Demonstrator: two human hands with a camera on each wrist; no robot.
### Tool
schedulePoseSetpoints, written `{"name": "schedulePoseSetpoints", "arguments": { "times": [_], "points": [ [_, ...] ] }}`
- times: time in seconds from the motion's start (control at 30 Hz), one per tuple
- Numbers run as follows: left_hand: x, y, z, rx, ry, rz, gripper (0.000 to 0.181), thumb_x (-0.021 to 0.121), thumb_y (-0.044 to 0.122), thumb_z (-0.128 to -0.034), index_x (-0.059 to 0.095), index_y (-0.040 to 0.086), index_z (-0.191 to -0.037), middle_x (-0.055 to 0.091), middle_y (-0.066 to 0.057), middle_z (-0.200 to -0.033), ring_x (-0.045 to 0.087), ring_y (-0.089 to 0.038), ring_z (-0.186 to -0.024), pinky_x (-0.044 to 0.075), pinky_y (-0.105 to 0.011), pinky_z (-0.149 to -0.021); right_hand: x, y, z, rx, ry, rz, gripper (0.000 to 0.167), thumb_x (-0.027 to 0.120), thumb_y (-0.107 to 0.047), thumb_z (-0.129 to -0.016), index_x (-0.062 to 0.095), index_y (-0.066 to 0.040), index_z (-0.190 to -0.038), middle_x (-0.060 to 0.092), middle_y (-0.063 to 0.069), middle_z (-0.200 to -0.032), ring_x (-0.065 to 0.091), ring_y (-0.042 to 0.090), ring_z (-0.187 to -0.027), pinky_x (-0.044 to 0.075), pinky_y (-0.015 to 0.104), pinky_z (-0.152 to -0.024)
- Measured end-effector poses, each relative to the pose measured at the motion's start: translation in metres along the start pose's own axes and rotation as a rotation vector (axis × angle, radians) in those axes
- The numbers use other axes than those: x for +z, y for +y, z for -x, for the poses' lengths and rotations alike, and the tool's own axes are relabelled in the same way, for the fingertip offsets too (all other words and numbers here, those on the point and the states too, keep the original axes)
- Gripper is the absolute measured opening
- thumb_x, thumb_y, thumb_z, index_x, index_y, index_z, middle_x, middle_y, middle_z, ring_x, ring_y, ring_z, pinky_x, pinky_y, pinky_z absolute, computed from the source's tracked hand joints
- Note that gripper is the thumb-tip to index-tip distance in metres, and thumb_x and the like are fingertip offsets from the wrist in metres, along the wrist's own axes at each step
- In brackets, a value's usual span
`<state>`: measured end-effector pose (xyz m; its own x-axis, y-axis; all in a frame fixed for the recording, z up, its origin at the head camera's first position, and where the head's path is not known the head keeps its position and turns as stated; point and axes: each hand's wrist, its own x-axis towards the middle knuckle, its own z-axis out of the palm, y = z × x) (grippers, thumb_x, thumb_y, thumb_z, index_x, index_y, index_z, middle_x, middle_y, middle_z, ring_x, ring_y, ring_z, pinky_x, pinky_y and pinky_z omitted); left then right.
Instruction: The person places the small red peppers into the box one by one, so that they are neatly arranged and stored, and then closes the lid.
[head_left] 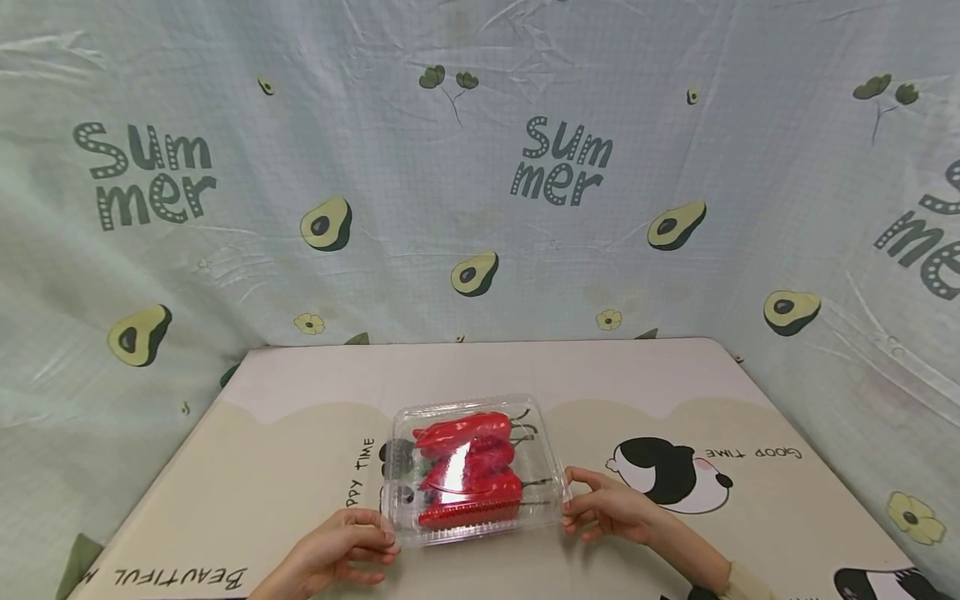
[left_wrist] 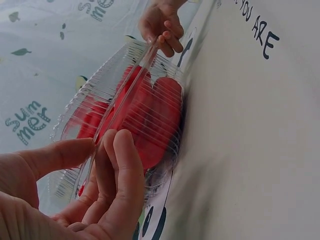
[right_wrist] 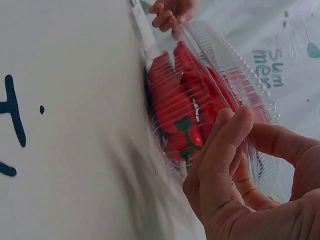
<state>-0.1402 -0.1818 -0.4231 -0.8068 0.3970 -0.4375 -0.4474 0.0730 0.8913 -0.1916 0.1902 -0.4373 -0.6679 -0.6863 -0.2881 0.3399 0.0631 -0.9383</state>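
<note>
A clear plastic clamshell box (head_left: pixel 405 500) with its lid down holds several red peppers (head_left: pixel 468 467) with green stems. My left hand (head_left: pixel 337 550) pinches the rim at the box's near left corner between thumb and fingers. At the right side, my right hand (head_left: pixel 611 507) pinches the rim in the same manner. The left wrist view shows the left thumb and fingers (left_wrist: pixel 122 165) on the rim seam. In the right wrist view the right fingers (right_wrist: pixel 220 155) grip the opposite end. Whether the box's underside touches the table cannot be told.
The table (head_left: pixel 292 467) wears a beige cover printed with words and a cartoon dog (head_left: pixel 671 475). Behind and at both sides hangs a pale curtain (head_left: pixel 390 167) with avocado and lettering prints, close to the table's edges.
</note>
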Motion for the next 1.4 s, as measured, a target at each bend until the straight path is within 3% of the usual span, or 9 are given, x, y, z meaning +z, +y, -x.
{"name": "schedulePoseSetpoints", "arguments": {
  "times": [0.6, 0.87, 1.1, 1.4],
  "points": [
    [-0.0013, -0.0022, -0.0006, 0.046, -0.019, -0.006, 0.008, 0.054, 0.011, -0.0844, 0.061, 0.01, -0.081, 0.068, 0.004, -0.072, 0.065, -0.007, -0.068, 0.055, -0.034, -0.068, 0.0022, -0.0024, -0.0006, 0.012, 0.033, 0.029, 0.015, 0.053, -0.009, -0.083, 0.043, -0.016, -0.09, 0.063, -0.006, -0.069, 0.06, 0.004, -0.064, 0.049, 0.017, -0.052],
    [-0.0062, 0.0007, 0.0001, 0.041, -0.056, -0.036, 0.011, 0.055, 0.014, -0.0843, 0.064, 0.007, -0.085, 0.07, 0.0, -0.078, 0.066, -0.011, -0.074, 0.054, -0.037, -0.07, -0.0025, -0.0024, -0.0004, 0.01, -0.011, 0.03, 0.014, 0.057, -0.014, -0.084, 0.043, -0.015, -0.089, 0.066, -0.005, -0.071, 0.062, 0.004, -0.067, 0.05, 0.017, -0.054],
    [-0.0058, 0.0026, 0.0013, 0.019, -0.04, -0.005, 0.017, 0.057, 0.018, -0.0849, 0.065, 0.004, -0.091, 0.071, -0.003, -0.08, 0.067, -0.012, -0.075, 0.054, -0.038, -0.071, -0.0032, -0.001, -0.0008, 0.02, 0.01, 0.03, 0.012, 0.054, -0.012, -0.084, 0.044, -0.017, -0.086, 0.063, -0.007, -0.069, 0.06, 0.004, -0.066, 0.049, 0.018, -0.053],
    [-0.0033, -0.0005, -0.0014, 0.058, -0.028, -0.01, 0.007, 0.058, 0.012, -0.0824, 0.065, 0.009, -0.08, 0.07, 0.0, -0.076, 0.066, -0.008, -0.069, 0.054, -0.035, -0.069, -0.0038, 0.0017, 0.0, 0.017, 0.004, -0.003, 0.017, 0.057, -0.013, -0.082, 0.042, -0.016, -0.088, 0.066, -0.006, -0.071, 0.063, 0.004, -0.066, 0.05, 0.017, -0.054]
  ]
}}
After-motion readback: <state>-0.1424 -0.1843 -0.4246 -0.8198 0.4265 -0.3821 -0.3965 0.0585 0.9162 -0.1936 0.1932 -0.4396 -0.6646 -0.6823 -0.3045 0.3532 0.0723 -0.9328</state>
